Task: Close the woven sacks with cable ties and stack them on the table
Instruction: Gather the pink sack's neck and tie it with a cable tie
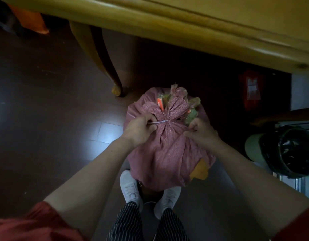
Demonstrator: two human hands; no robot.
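One pink woven sack (pixel 164 153) fills the middle of the head view. It stands on the dark floor (pixel 46 101), just ahead of the person's white shoes (pixel 131 186), near the curved leg (pixel 105 63) of the yellow wooden table (pixel 219 23) and not on the tabletop. The sack is bulging full, and its mouth is gathered into a neck with a white cable tie (pixel 159 121) looped round it. Above the neck, green and orange packets (pixel 192 113) poke out between the folds of cloth.

The left hand (pixel 139 129) has its fingers curled, pinching the tie's free tail at the left of the neck. The right hand (pixel 202 132) grips a bunch of sack cloth at the right of the neck.

At the right edge stands a round bin (pixel 289 150) lined with a black bag; what lies inside cannot be told.
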